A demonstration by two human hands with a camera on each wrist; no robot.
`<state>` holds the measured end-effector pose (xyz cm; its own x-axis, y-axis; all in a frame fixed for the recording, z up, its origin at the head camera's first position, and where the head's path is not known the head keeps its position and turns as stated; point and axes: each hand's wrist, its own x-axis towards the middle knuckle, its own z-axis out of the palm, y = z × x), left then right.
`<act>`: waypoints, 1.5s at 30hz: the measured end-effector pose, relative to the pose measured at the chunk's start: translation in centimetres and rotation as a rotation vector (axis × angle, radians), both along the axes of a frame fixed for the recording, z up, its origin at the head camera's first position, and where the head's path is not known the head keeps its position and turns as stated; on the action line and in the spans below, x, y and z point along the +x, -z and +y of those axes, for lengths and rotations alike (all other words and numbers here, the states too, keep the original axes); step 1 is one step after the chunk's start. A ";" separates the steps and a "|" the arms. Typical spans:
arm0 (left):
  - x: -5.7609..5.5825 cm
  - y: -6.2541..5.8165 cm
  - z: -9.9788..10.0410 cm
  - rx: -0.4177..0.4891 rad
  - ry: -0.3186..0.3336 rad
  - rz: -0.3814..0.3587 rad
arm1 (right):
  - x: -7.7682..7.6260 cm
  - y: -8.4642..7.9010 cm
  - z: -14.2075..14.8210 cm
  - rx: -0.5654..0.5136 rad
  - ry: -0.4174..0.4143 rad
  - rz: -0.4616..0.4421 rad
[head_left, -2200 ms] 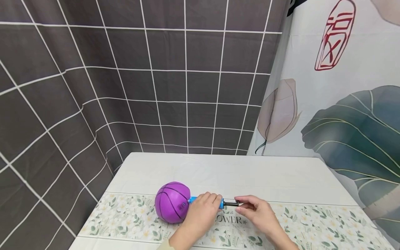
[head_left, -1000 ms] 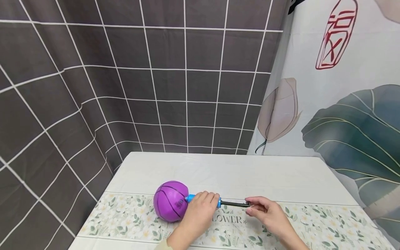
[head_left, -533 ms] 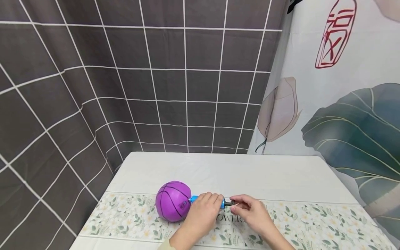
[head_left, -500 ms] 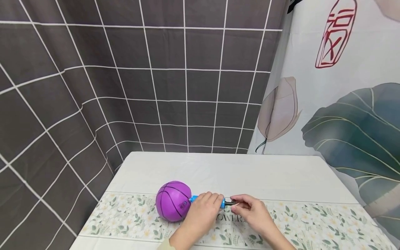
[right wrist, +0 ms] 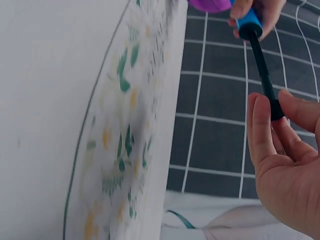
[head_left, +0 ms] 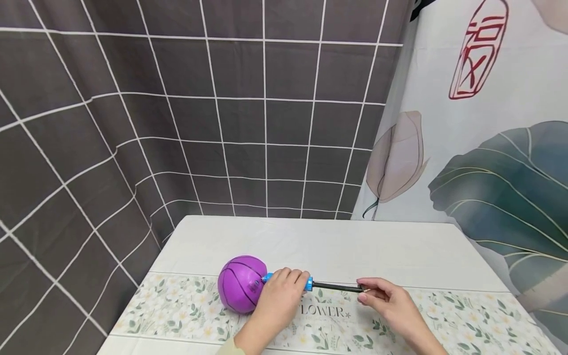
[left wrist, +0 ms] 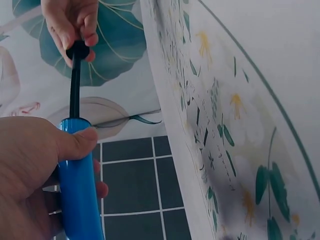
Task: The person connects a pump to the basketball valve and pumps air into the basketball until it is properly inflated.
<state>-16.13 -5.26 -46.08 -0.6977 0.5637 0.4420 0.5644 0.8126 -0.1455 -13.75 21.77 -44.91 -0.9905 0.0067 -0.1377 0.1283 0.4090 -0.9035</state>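
Note:
A purple ball (head_left: 239, 288) with black basketball lines sits on the table, its right side at the tip of a blue hand pump (left wrist: 80, 190). My left hand (head_left: 281, 298) wraps round the pump's blue barrel, thumb along its top end in the left wrist view. Out of the barrel's right end runs a long black rod (head_left: 335, 286). Its black end knob (right wrist: 276, 110) is pinched between the thumb and fingers of my right hand (head_left: 390, 305). The left palm hides the middle of the barrel in the head view.
The table (head_left: 319, 246) wears a white cloth with a flowered band and printed lettering. Behind it and to the left hangs a dark curtain (head_left: 230, 118) with a white grid. A white curtain with big leaves (head_left: 506, 182) hangs at the right.
The right hand pushed the rod in by half a second ago, then drew it out to the right, so more rod shows now. Left hand, pump and ball shifted slightly left.

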 end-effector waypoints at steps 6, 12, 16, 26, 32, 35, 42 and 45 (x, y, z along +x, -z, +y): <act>0.0 -0.1 0.0 -0.004 0.020 0.026 | 0.1 -0.2 0.1 0.001 0.019 0.015; 0.1 0.3 0.2 -0.006 0.056 0.087 | 0.1 0.1 -1.4 0.048 -0.037 0.097; 0.3 0.6 0.7 -0.005 0.060 0.114 | -0.1 0.4 -3.2 0.023 -0.070 0.154; 0.6 0.8 1.3 -0.004 0.090 0.112 | -0.7 0.9 -5.8 -0.046 -0.122 0.155; 0.2 0.7 0.8 0.016 0.106 0.105 | -0.5 0.5 -4.3 -0.099 -0.134 0.099; 0.1 0.7 0.3 0.014 0.102 0.094 | -0.2 0.3 -3.0 -0.082 -0.122 0.084; -0.2 0.1 -0.3 0.008 0.074 0.043 | 0.0 -0.3 -0.4 -0.013 -0.040 0.039; -0.3 0.0 -0.5 -0.005 0.059 0.030 | 0.1 -0.4 0.2 -0.001 -0.002 0.021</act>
<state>-16.40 -5.72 -46.03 -0.6498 0.6057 0.4593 0.6063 0.7774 -0.1676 -13.65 21.94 -44.50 -0.9931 0.0043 -0.1169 0.1085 0.4079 -0.9066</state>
